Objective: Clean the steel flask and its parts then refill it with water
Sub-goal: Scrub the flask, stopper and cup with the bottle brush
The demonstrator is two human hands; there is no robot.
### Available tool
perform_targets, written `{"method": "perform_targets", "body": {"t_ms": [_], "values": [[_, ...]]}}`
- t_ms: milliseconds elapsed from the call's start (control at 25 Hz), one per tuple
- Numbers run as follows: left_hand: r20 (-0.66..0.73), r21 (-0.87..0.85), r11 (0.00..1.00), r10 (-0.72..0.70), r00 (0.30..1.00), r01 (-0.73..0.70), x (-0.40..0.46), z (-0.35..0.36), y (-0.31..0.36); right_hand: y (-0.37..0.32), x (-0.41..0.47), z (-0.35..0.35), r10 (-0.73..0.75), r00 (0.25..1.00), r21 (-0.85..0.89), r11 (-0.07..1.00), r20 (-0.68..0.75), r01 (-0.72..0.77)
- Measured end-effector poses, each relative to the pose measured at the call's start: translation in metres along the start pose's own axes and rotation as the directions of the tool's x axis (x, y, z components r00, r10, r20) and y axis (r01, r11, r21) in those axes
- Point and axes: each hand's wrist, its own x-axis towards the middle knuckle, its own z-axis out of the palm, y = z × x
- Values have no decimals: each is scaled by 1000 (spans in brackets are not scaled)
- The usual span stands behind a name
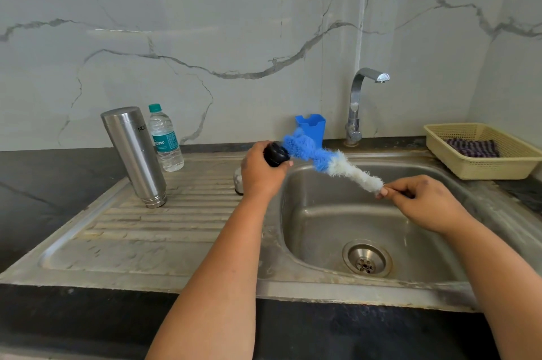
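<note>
The steel flask (133, 155) stands upside down on the ribbed drainboard (164, 219), leaning slightly. My left hand (259, 172) grips a black flask stopper (276, 153) above the sink's left rim. A blue and white bottle brush (328, 161) has its blue end against the stopper. My right hand (422, 201) pinches the brush's handle end over the sink basin (322, 230). A steel part (238, 180), likely the flask's cup, peeks out behind my left hand on the drainboard.
A plastic water bottle (165, 138) stands behind the flask. A blue holder (311, 128) and the tap (359, 104) are at the back of the sink. A cream basket (481, 150) with a dark cloth sits at the right. The drain (366, 261) is open.
</note>
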Motion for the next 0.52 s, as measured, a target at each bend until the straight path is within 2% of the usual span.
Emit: {"method": "perform_targets", "body": {"t_ms": [80,240,400,520], "values": [[40,46,998,35,999,-37,-4,4,4,-2,1,3,-17,1000,12,1000,-2,17],[-11,5,1000,4,1000,-4,-1,3,2,-1,2,3,-22,1000,19,1000,16,22],[19,35,999,39,999,-40,-3,3,6,2,3,4,-2,1000,-69,998,-16,1],[-2,2,1000,-19,1000,19,0,-1,2,1,2,4,-12,1000,-68,998,-8,12]]}}
